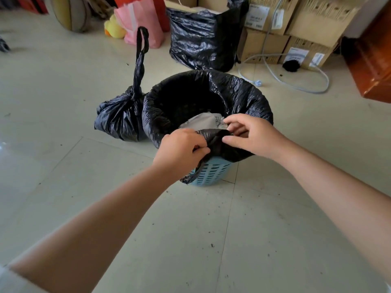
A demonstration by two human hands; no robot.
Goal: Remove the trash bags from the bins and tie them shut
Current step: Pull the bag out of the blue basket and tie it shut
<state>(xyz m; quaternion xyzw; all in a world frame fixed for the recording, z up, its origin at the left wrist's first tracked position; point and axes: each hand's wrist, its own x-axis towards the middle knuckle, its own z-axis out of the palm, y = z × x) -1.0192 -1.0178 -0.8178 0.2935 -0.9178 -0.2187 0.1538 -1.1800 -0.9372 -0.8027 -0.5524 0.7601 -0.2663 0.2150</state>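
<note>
Both hands work at the near rim of the light blue slotted plastic bin (211,171), where the crinkled black plastic liner bag (239,96) is folded over the edge. The left hand (182,150) has its fingers curled round a bunched fold of the bag just outside the rim; the right hand (251,134) pinches the same fold between thumb and fingertips, a little farther in and to the right. The two hands sit close together, so the film between them is slack, and the bag's mouth opens away from the person, its depth running straight down into the bin. My judgement is that the fold must be lifted up and inward to clear the rim, with the far edge left to free afterwards. Inside lies grey crumpled trash (203,121). Just left of the bin, touching it, stands a knotted black trash bag (120,117) with handles upright. The pale tiled floor (211,240) is speckled with dirt. Farther off stand another black bag (201,37) and stacked cardboard boxes (306,24).
</note>
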